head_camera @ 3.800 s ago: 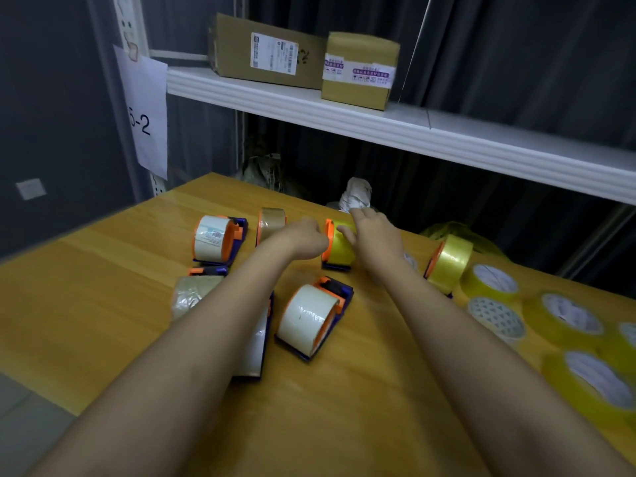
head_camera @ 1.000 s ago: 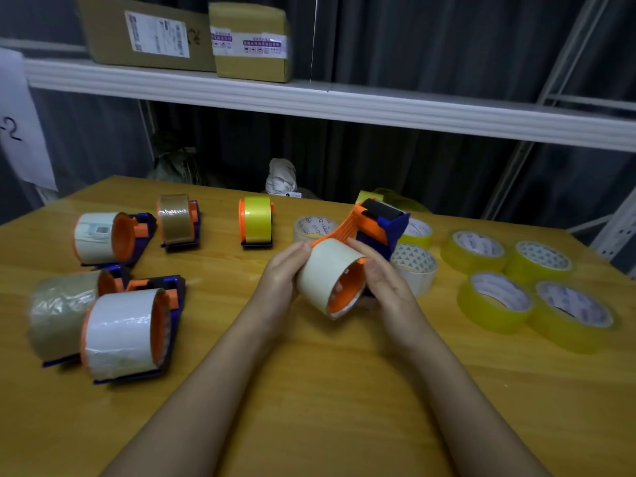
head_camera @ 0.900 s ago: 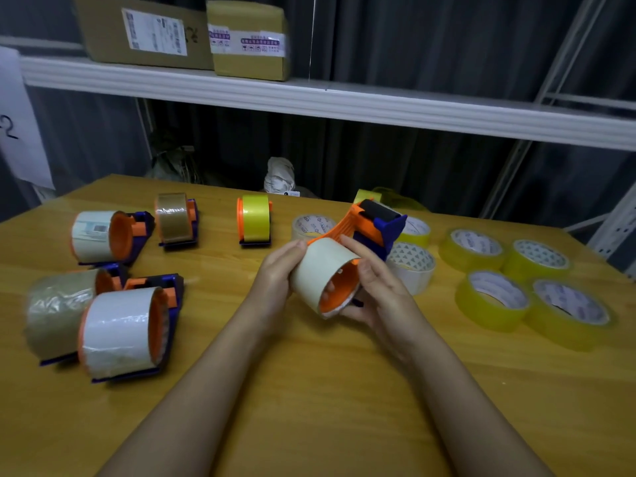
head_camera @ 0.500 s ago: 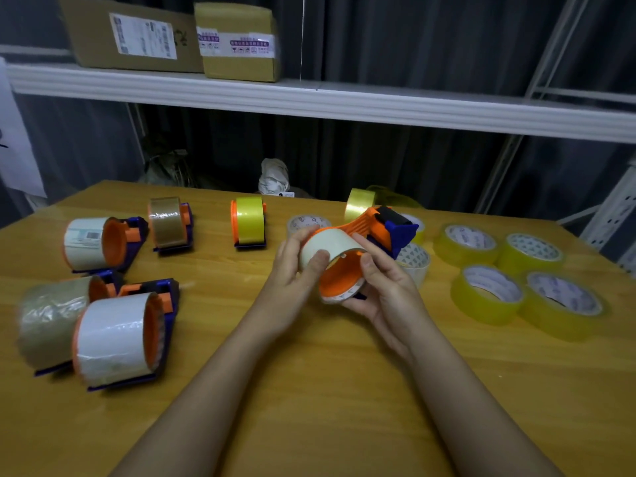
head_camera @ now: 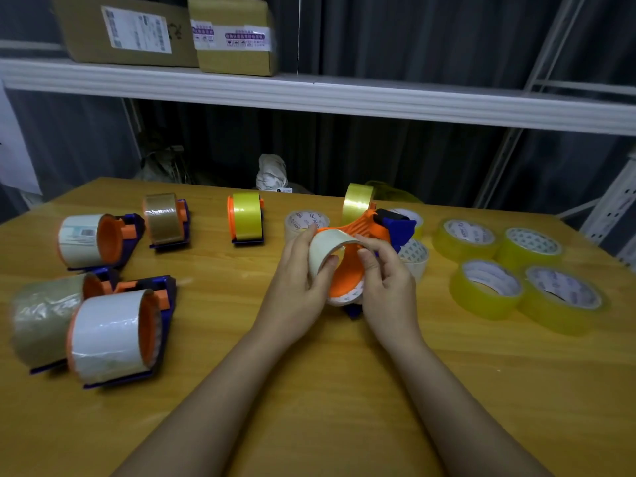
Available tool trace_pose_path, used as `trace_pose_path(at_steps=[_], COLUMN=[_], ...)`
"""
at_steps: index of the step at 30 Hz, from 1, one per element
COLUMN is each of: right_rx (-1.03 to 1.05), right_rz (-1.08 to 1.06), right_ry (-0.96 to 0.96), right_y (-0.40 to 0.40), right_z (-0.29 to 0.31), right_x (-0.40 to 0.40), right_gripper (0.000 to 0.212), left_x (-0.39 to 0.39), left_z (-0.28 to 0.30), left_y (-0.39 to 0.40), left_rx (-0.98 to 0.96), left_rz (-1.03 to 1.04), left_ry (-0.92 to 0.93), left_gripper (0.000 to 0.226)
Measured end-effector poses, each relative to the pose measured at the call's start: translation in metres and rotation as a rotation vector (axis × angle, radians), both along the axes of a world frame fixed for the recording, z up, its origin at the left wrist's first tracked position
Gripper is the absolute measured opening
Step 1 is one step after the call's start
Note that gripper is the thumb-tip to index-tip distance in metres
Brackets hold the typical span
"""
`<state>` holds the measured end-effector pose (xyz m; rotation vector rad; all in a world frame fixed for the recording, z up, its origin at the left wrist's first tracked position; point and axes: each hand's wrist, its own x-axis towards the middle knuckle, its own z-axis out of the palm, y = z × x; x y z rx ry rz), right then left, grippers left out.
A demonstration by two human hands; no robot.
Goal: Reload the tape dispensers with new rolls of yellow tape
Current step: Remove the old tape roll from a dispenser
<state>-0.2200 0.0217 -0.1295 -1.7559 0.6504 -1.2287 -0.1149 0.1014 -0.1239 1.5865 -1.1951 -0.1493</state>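
At the table's middle I hold an orange and blue tape dispenser [head_camera: 385, 228] above the wood. My left hand [head_camera: 296, 280] grips the pale, nearly used-up roll [head_camera: 327, 246], which sits partly off the orange hub [head_camera: 346, 280]. My right hand [head_camera: 389, 277] grips the hub and dispenser body from the right. Several new yellow tape rolls [head_camera: 487, 290] lie flat at the right. A dispenser loaded with yellow tape [head_camera: 245, 217] stands at the back centre, and another yellow roll [head_camera: 358, 201] stands on edge behind my hands.
Several dispensers with white or brownish rolls [head_camera: 110, 335] stand at the left. Clear rolls [head_camera: 304, 222] lie behind my hands. A white shelf [head_camera: 309, 94] with two cardboard boxes [head_camera: 234, 36] hangs over the table's far edge [head_camera: 172, 182].
I took this dispenser from the left group and brought it to the middle. Over the last second my left hand has drawn the pale roll up and left, partly off the hub.
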Motion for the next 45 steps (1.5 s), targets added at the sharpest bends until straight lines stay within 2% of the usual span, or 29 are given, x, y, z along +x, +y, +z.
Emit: trace_pose_path(at_steps=[2, 4, 5, 7, 8, 10, 12, 14, 16, 20, 24, 27, 32, 39, 45], right_rx=[-0.034, 0.008, 0.033, 0.060, 0.062, 0.057, -0.016, -0.078, -0.127, -0.148, -0.135, -0.017, 0.111, 0.093, 0.134], right_rz=[-0.036, -0.041, -0.028, 0.040, 0.095, 0.233, 0.275, 0.226, 0.187, 0.202, 0.191, 0.176, 0.221, 0.219, 0.251], right_ry=[0.009, -0.032, -0.055, -0.096, -0.107, -0.088, 0.030, 0.106, 0.101, 0.109, 0.117, 0.063, -0.016, -0.102, -0.154], right_y=[-0.001, -0.002, -0.001, 0.000, 0.003, 0.007, 0.012, 0.014, 0.014, 0.014, 0.013, 0.015, 0.017, 0.016, 0.021], right_z=[0.001, 0.003, 0.004, 0.005, 0.007, 0.007, 0.006, 0.006, 0.006, 0.004, 0.003, 0.003, -0.001, 0.000, 0.001], right_x=[-0.001, -0.003, -0.003, -0.005, -0.006, -0.008, -0.006, -0.005, -0.006, -0.007, -0.003, 0.001, 0.007, 0.013, 0.017], right_gripper=[0.021, 0.021, 0.022, 0.021, 0.030, 0.062, 0.086, 0.088, 0.082, 0.076, 0.085, 0.086, 0.050, 0.049, 0.053], left_x=[0.001, 0.003, 0.006, 0.008, 0.009, 0.011, 0.011, 0.007, 0.002, -0.002, -0.005, -0.009, -0.016, -0.014, -0.012], left_z=[0.005, 0.014, 0.015, 0.018, 0.019, 0.020, 0.020, 0.023, 0.025, 0.025, 0.023, 0.018, 0.009, 0.009, 0.011], left_y=[0.000, 0.000, -0.001, 0.000, 0.001, 0.002, 0.003, 0.003, 0.003, 0.001, 0.000, 0.003, 0.002, 0.001, 0.002], left_rx=[-0.008, -0.076, -0.092, -0.104, -0.122, -0.134, -0.113, -0.087, -0.056, 0.027, -0.038, -0.089, -0.140, -0.206, -0.212], left_rz=[-0.068, -0.150, -0.182, -0.234, -0.252, -0.275, -0.273, -0.244, -0.250, -0.242, -0.185, -0.204, -0.144, 0.017, 0.075], left_ry=[0.261, 0.600, 0.696, 0.736, 0.737, 0.737, 0.751, 0.831, 0.902, 0.843, 0.626, 0.499, 0.396, 0.310, 0.358], left_gripper=[0.063, 0.054, 0.057, 0.048, 0.039, 0.033, 0.029, 0.032, 0.035, 0.030, 0.035, 0.033, 0.030, 0.032, 0.033])
